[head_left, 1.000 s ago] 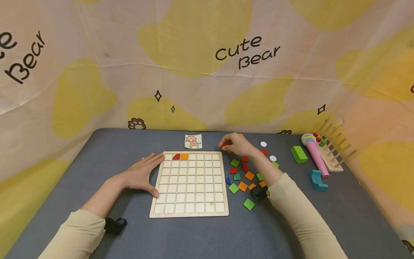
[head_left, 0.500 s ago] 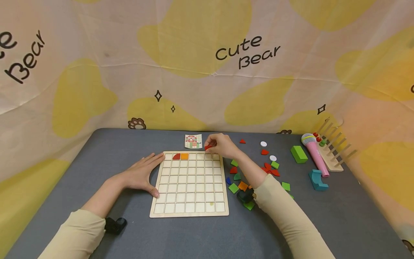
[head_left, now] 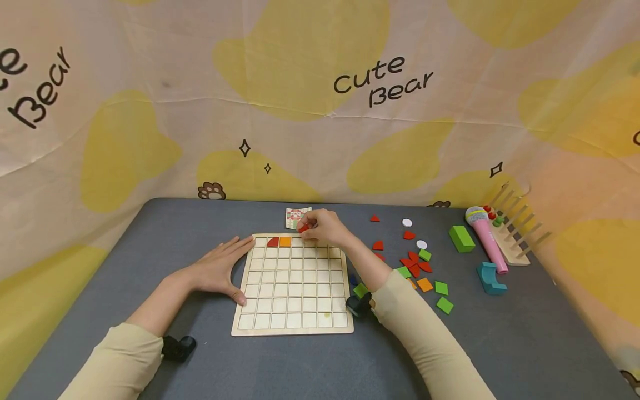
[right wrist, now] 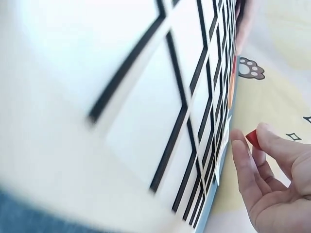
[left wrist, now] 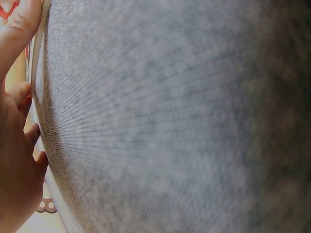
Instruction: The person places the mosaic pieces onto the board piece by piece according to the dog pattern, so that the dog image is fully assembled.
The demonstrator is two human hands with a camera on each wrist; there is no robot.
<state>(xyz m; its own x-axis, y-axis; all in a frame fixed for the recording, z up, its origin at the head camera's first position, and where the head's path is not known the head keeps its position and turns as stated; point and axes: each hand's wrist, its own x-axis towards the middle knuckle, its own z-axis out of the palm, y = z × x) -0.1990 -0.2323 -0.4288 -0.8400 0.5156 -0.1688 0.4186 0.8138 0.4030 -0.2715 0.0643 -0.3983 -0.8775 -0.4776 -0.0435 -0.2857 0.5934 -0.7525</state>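
Observation:
A pale wooden grid board (head_left: 295,290) lies on the table, a red quarter-round tile (head_left: 273,242) and an orange square tile (head_left: 285,241) side by side in its top row. My left hand (head_left: 215,272) rests along the board's left edge, thumb and fingers spread and straight. Over the top row, just right of the orange tile, my right hand (head_left: 325,228) pinches a small red tile (right wrist: 253,139) between thumb and fingertips; its full shape is hidden. Behind the board lies a printed pattern card (head_left: 294,216), partly covered by the right hand.
Loose red, green and orange tiles (head_left: 414,269) lie right of the board, some under the right forearm. Farther right are a green block (head_left: 462,239), a teal curved block (head_left: 491,279), a pink toy microphone (head_left: 489,239) and a pegged wooden stand (head_left: 517,244).
My right hand has moved left with the red tile, from beyond the board's upper right corner to above its top row. The left hand has stayed in place.

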